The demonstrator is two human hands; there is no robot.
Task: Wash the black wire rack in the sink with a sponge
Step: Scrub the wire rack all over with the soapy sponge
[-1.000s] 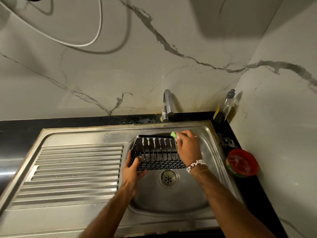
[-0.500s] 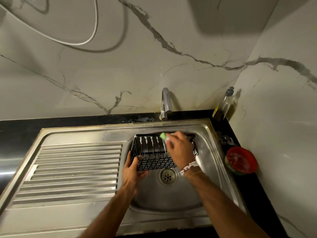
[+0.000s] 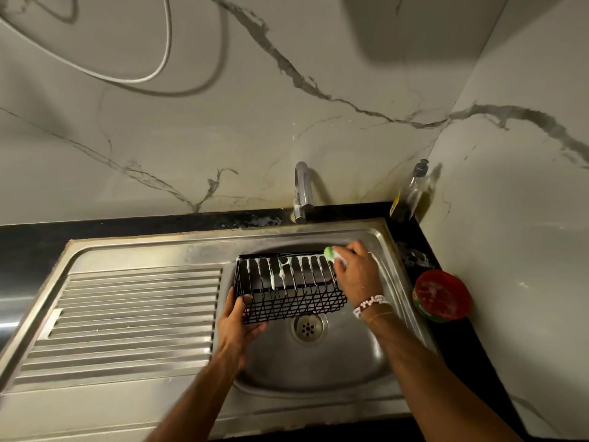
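Note:
The black wire rack (image 3: pixel 291 296) stands tilted in the steel sink basin (image 3: pixel 318 365), above the drain. White foam runs down its upper bars. My left hand (image 3: pixel 237 323) grips the rack's lower left corner. My right hand (image 3: pixel 357 274) holds a green sponge (image 3: pixel 330 252) and presses it on the rack's top right corner; most of the sponge is hidden by my fingers.
A chrome tap (image 3: pixel 301 193) rises behind the basin. The ribbed draining board (image 3: pixel 127 314) lies to the left. A clear soap bottle (image 3: pixel 411 193) stands in the back right corner. On the black counter at the right sits a red round tub (image 3: pixel 441 296).
My right hand slid the sponge left along the rack's top edge, then back to the right end. More foam now streaks the bars. My left hand kept its grip.

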